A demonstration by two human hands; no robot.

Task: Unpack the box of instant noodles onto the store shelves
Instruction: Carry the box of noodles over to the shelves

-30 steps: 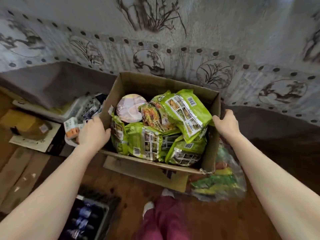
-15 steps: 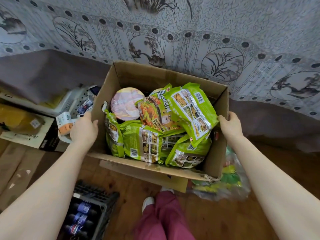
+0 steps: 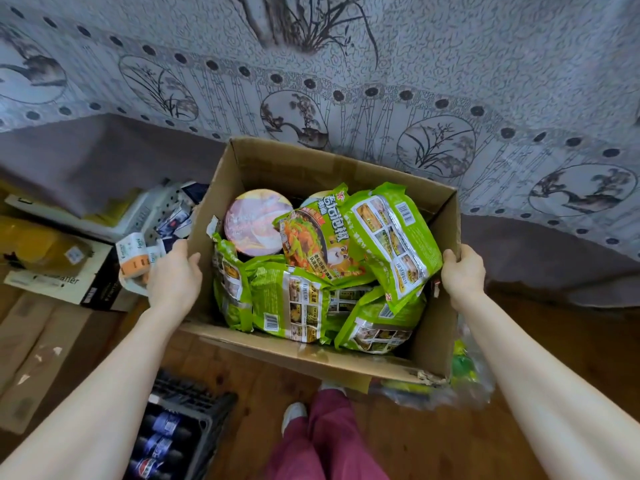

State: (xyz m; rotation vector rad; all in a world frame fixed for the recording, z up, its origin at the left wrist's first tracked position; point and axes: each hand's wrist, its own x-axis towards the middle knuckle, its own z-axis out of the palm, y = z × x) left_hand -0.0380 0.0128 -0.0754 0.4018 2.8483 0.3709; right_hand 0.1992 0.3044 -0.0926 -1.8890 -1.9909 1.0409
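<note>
- Two sides of the open brown cardboard box point(image 3: 277, 338) are gripped, as before, by the left hand point(image 3: 173, 275) and right hand point(image 3: 462, 271).
- Green plastic noodle packets point(image 3: 287, 299) are kept inside; it has been raised nearer.

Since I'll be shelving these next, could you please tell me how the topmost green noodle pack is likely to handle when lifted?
The green noodle pack lies tilted over other packs, wrinkled, so probably light with floppy film edges. Its glossy wrapper may be slippery.
</note>
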